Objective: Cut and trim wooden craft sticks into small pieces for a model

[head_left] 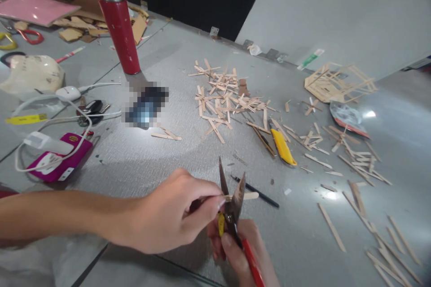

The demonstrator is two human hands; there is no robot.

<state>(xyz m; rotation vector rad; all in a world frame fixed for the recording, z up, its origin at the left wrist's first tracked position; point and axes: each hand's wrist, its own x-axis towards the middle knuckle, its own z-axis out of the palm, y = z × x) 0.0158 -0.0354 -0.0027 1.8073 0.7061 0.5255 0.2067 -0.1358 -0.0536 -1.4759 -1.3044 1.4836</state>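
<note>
Near the front of the table, my left hand (175,210) pinches a thin wooden stick (249,196) between thumb and fingers. My right hand (240,253) is wrapped round the red and yellow handles of a pair of scissors (232,206). The scissor blades are spread apart, pointing away from me, and the stick lies across between them with its rounded end sticking out to the right. A dark slim pen-like tool (261,193) lies just behind the blades. Part of the scissor handles is hidden by my fingers.
Behind lie a heap of wooden sticks (222,92) and a yellow utility knife (282,143). At right are scattered sticks (332,226) and a stick frame (336,83). At left stand a red bottle (119,31), a purple power strip (63,159) with cables, and keys (94,112).
</note>
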